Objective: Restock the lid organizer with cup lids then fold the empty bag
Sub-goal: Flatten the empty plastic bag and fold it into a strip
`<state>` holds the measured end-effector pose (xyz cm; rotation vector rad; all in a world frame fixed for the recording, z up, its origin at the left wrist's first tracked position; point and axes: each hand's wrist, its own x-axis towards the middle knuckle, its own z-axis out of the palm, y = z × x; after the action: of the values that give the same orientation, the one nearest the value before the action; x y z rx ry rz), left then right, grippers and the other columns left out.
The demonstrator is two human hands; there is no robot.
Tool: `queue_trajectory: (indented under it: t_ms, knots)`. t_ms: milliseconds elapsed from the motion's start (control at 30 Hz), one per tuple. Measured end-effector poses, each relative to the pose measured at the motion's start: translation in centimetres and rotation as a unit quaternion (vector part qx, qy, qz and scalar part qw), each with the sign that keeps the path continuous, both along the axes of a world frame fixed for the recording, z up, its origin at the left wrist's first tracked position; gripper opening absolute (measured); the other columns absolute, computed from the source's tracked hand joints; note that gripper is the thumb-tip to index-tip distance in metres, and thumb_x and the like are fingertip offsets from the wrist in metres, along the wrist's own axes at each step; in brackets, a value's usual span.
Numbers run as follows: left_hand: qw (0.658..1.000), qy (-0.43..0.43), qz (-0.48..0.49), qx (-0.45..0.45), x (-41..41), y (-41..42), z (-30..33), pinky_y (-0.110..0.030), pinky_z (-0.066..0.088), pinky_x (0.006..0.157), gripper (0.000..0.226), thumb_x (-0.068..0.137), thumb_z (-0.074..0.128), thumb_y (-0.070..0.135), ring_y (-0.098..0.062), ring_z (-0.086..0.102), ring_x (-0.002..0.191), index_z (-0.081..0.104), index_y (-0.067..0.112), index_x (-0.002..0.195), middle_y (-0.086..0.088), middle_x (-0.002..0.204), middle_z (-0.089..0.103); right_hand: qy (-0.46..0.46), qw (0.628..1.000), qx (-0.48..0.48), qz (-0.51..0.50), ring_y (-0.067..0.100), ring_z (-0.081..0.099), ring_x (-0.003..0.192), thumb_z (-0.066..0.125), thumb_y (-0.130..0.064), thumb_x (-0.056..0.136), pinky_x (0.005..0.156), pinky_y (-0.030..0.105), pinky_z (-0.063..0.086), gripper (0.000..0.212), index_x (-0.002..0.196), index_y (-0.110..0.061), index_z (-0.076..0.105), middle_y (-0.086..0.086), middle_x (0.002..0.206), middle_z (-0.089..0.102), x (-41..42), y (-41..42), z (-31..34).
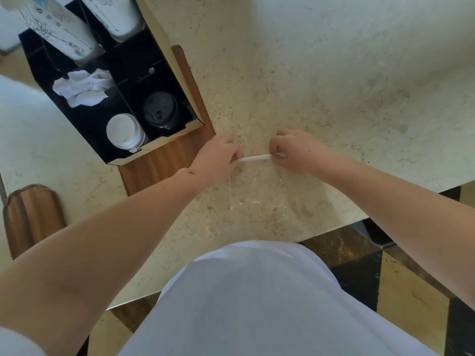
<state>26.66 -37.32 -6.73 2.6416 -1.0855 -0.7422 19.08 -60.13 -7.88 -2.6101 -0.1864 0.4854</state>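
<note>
A clear plastic bag (pixel 257 196) lies flat on the marble counter, its white zip strip along the far edge. My left hand (pixel 217 158) pinches the strip's left end and my right hand (pixel 295 150) pinches its right end. The black lid organizer (pixel 133 73) stands at the upper left. Its near compartments hold a stack of white lids (pixel 126 132) and a stack of black lids (pixel 160 110).
Crumpled white paper (pixel 82 87) fills a middle compartment of the organizer, and two stacks of paper cups (pixel 64 27) stick out of its far slots. The organizer rests on a wooden board (pixel 164 160). The counter edge (pixel 334 227) runs close to my body.
</note>
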Motion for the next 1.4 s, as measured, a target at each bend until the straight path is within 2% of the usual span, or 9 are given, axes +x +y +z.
queue_trajectory:
  t_ms: [133,267,533,700,833,900,1033,1233,1400]
  knots:
    - [0.990,-0.074,-0.115,-0.028,-1.1,0.9,0.1,-0.041,0.050,0.070,0.012,0.092,0.060,0.001,-0.026,0.055,0.079,0.064,0.009,0.083,-0.008,0.086,0.065,-0.131,0.987,-0.050,0.084,0.031,0.056,0.074,0.061,-0.010,0.090,0.059,0.041,0.050,0.009,0.082,-0.009,0.065,0.009,0.078,0.062,-1.7,0.3,-0.6]
    - [0.975,-0.132,-0.169,-0.050,-1.7,1.6,-0.1,-0.036,0.044,0.061,0.013,0.085,0.069,-0.005,-0.026,0.055,0.074,0.067,0.007,0.082,-0.008,0.080,0.064,-0.188,0.975,-0.070,0.098,0.029,0.054,0.072,0.067,-0.008,0.088,0.058,0.036,0.046,0.011,0.078,-0.010,0.067,0.007,0.079,0.061,-2.5,0.1,-1.0]
    - [0.990,-0.086,-0.102,-0.032,-2.5,2.7,0.2,-0.036,0.046,0.067,0.028,0.106,0.051,0.028,-0.017,0.044,0.077,0.076,0.017,0.108,0.000,0.091,0.069,-0.135,0.986,-0.046,0.091,0.030,0.056,0.080,0.059,-0.022,0.097,0.068,0.044,0.051,0.021,0.108,-0.011,0.074,0.008,0.094,0.064,-4.0,-0.1,-0.6]
    - [0.999,-0.024,0.019,0.016,-2.2,1.0,0.3,-0.026,0.037,0.067,0.024,0.101,0.057,0.027,-0.015,0.046,0.078,0.075,0.017,0.090,0.004,0.075,0.061,-0.023,0.999,-0.023,0.014,0.026,0.059,0.077,0.061,-0.021,0.095,0.065,0.038,0.051,0.019,0.099,-0.022,0.080,0.002,0.085,0.067,-1.8,0.8,1.4]
    - [0.996,0.017,0.085,0.030,-1.3,-0.4,0.8,-0.037,0.052,0.070,0.015,0.092,0.068,0.016,-0.021,0.059,0.084,0.065,0.015,0.077,-0.001,0.083,0.064,0.058,0.998,-0.027,-0.028,0.024,0.064,0.077,0.062,-0.010,0.085,0.064,0.038,0.056,0.019,0.086,-0.021,0.077,-0.002,0.083,0.069,-0.1,1.2,2.3]
    - [0.994,0.028,0.096,0.038,-0.9,-0.8,0.9,-0.038,0.053,0.074,0.012,0.090,0.072,0.019,-0.021,0.058,0.087,0.062,0.017,0.085,0.000,0.092,0.062,0.068,0.997,-0.036,-0.032,0.025,0.062,0.082,0.062,-0.009,0.084,0.065,0.037,0.055,0.014,0.086,-0.019,0.071,0.000,0.086,0.066,0.3,1.5,2.5]
    - [0.995,0.053,0.068,0.052,-0.8,-1.0,1.0,-0.036,0.055,0.078,0.006,0.092,0.070,0.020,-0.019,0.060,0.090,0.064,0.022,0.090,0.002,0.098,0.063,0.079,0.995,-0.046,-0.026,0.023,0.062,0.086,0.062,-0.013,0.091,0.070,0.038,0.056,0.016,0.105,-0.018,0.067,0.001,0.095,0.066,0.4,1.7,2.5]
    - [0.999,0.024,0.017,0.024,-0.8,0.3,0.7,-0.028,0.047,0.072,0.011,0.092,0.067,0.014,-0.017,0.054,0.088,0.069,0.018,0.082,0.006,0.085,0.058,0.014,0.998,-0.057,0.019,0.023,0.056,0.090,0.053,-0.020,0.098,0.067,0.036,0.050,0.018,0.099,-0.019,0.072,0.002,0.092,0.064,-0.9,1.1,1.9]
    - [0.998,-0.031,-0.055,-0.002,-1.7,1.2,0.7,-0.035,0.049,0.073,0.015,0.095,0.060,0.013,-0.019,0.053,0.078,0.063,0.016,0.080,0.004,0.079,0.059,-0.056,0.995,-0.067,0.056,0.025,0.056,0.084,0.054,-0.020,0.098,0.060,0.032,0.040,0.017,0.098,-0.015,0.070,0.004,0.089,0.065,-2.1,1.1,1.3]
